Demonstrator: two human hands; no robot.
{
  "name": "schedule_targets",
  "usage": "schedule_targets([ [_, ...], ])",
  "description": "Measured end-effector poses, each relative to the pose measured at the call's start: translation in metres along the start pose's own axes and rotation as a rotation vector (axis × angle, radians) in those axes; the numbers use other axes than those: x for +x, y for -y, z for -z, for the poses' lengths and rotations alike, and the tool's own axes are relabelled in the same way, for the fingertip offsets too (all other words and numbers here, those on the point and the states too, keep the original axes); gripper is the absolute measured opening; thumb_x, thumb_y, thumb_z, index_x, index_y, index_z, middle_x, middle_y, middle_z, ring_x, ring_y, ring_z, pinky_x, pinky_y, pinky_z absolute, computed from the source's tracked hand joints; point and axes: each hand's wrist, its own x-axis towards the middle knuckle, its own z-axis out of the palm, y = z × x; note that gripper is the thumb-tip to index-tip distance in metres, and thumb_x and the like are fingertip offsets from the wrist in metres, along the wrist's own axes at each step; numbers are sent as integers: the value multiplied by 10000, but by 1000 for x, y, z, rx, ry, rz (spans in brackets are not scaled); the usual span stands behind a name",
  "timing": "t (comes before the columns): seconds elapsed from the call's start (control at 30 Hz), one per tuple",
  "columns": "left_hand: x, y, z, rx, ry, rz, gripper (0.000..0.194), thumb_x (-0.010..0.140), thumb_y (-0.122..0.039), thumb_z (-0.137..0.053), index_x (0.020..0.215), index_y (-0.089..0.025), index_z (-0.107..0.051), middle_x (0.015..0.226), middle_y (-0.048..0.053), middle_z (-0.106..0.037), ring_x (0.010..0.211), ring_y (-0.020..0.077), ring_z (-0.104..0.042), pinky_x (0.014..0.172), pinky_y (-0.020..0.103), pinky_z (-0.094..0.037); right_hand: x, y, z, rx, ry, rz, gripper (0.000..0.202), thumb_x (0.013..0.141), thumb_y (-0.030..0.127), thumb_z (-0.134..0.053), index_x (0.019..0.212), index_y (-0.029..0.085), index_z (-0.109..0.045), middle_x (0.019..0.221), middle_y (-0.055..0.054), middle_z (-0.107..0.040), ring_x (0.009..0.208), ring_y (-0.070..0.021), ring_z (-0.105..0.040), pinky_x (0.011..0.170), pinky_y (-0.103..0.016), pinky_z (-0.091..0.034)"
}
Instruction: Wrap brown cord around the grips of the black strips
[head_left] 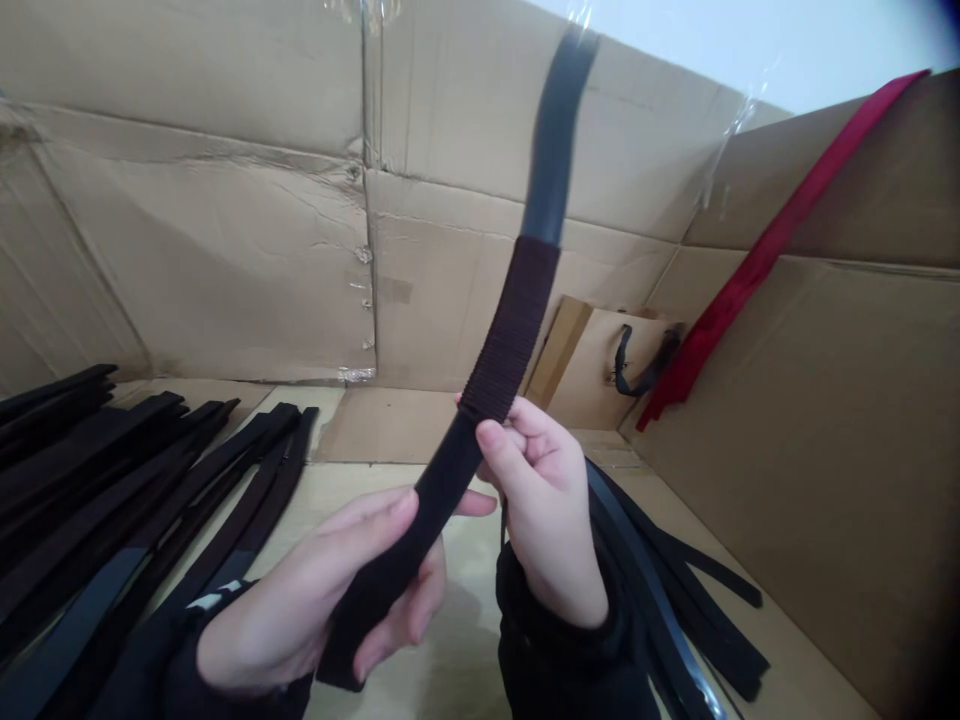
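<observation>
Left of the tan paper bag (pixel 589 365), a long curved black strip with brown ribbed wrapping (pixel 517 330) slants upward. The left hand (pixel 307 580), fingers curled beneath, clasps its lower part; the right hand (pixel 551 490), thumb against curled fingers, pinches the wrapping's lower edge. A long red strip (pixel 780 230) rises right of the bag.

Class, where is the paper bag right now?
In the head view, the paper bag is right of centre, beyond the right hand and beside the lower end of the red strip.
</observation>
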Motion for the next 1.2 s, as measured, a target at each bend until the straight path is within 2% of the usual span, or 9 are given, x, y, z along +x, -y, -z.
schedule_targets([
  [0.2, 10, 10, -6, 710, -492, -227, 411, 908, -421, -436, 1281, -249, -410, 860, 22, -651, 752, 204, -617, 676, 308, -446, 1, -2, -9, -136, -127, 19, 169, 838, 341, -597, 814, 180, -641, 540, 62, -449, 462, -55, -322, 424, -186, -273],
  [0.33, 15, 16, -5, 939, -610, -222, 265, 881, -398, -475, 1071, -213, -470, 670, -17, -566, 577, 197, -557, 547, 293, -369, 1, -6, -10, -145, -65, 32, 189, 838, 362, -601, 886, 190, -662, 556, 62, -402, 477, -62, -282, 432, -207, -234],
  [0.47, 11, 11, 0, 499, -422, -207, 120, 866, -339, -500, 840, -229, -460, 636, -56, -447, 522, 117, -431, 526, 248, -339, 4, -13, -5, 76, 103, -31, 275, 820, 362, -636, 1055, 220, -654, 528, 84, -358, 446, -54, -193, 431, -218, -187],
  [0.63, 7, 6, 11, -195, 197, -42, 156, 813, -364, -473, 841, -221, -416, 493, -125, -324, 319, 27, -203, 472, 228, -273, 8, -17, -2, 135, 69, -34, 194, 797, 345, -664, 910, 187, -664, 469, 106, -291, 427, -51, -183, 424, -216, -172],
  [0.7, 8, 5, 12, -74, 138, -20, 216, 868, -423, -414, 917, -215, -443, 545, -83, -449, 361, 64, -353, 495, 247, -323, 8, -15, -3, 90, 24, -13, 179, 798, 352, -657, 851, 181, -652, 480, 98, -327, 429, -51, -206, 427, -214, -207],
  [0.83, 11, 4, 8, 550, -416, -151, 297, 915, -450, -407, 746, -213, -465, 682, -10, -572, 646, 157, -545, 626, 285, -387, 9, -12, -6, -104, -90, 25, 179, 805, 340, -637, 874, 175, -647, 519, 80, -383, 453, -58, -250, 437, -211, -255],
  [0.9, 12, 5, 7, 611, -513, -185, 356, 920, -468, -388, 677, -213, -440, 623, -25, -543, 603, 148, -530, 600, 274, -382, 9, -13, -6, -133, -114, 29, 197, 794, 346, -646, 890, 174, -656, 526, 78, -381, 459, -58, -248, 428, -211, -240],
  [1.0, 12, 7, 7, 352, -413, -72, 412, 899, -542, -370, 669, -208, -444, 498, -54, -461, 462, 116, -439, 492, 239, -353, 8, -14, -4, -14, -33, -8, 280, 754, 391, -685, 940, 183, -673, 515, 85, -346, 449, -54, -212, 414, -211, -212],
  [1.2, 13, 8, 10, -105, 83, 34, 473, 885, -599, -296, 750, -194, -500, 368, -117, -295, 316, 53, -137, 409, 216, -195, 2, -6, -4, 85, 70, -35, 200, 784, 327, -680, 963, 239, -693, 498, 92, -326, 456, -50, -228, 433, -184, -263],
])
